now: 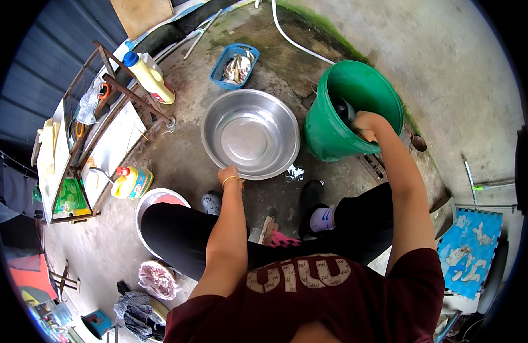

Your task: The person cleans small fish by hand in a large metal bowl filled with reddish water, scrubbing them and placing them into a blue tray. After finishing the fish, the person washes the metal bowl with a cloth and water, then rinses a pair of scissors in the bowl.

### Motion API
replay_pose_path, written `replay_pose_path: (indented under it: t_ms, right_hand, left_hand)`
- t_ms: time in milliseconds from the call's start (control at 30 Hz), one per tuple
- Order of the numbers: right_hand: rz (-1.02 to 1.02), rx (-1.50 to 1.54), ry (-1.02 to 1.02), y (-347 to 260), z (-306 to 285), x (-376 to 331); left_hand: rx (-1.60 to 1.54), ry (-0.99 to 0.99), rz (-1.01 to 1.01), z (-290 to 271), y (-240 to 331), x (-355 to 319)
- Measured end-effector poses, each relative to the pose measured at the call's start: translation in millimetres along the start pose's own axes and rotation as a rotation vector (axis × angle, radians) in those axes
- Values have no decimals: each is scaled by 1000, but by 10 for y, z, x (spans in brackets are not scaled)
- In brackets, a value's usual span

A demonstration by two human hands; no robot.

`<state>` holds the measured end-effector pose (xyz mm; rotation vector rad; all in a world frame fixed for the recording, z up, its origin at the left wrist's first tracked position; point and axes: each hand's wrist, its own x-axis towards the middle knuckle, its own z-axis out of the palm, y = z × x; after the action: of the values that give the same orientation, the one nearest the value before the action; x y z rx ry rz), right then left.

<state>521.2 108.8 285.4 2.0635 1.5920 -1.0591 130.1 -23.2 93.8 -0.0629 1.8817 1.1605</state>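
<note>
A wide metal basin (245,137) stands on the wet concrete floor in front of me. My left hand (229,175) is closed on its near rim, and the basin looks bare inside. To the right is a tall green bucket (332,134). My right hand (367,124) reaches over its near rim, fingers closed on a dark rounded scoop (343,110) that is partly inside the bucket. The grip itself is mostly hidden by the back of my hand. Beyond the basin sits a blue plastic basket (219,67) holding several small fish (238,68).
A rusty metal rack (124,86) stands on the left, with a cream bottle (149,78) and a yellow jug (132,183) close by. Near my left knee is a white tub (142,214). A white hose (292,40) runs behind the bucket. A concrete wall (447,68) bounds the right.
</note>
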Motion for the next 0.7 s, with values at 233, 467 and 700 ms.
replay_pose_path:
  t_ms: [233,467,700]
  right_hand:
    - [-95,817,133,477,-71,-481]
    - [-290,928,451,53,-213,-1550]
    - [-493,1028,328,-544,-211,-2000]
  left_hand:
    - [-44,-19,10,2,-151,108]
    - [-106,-41,-31,-14,-173,47]
    - [-45,-140,-175,-117,-334,327]
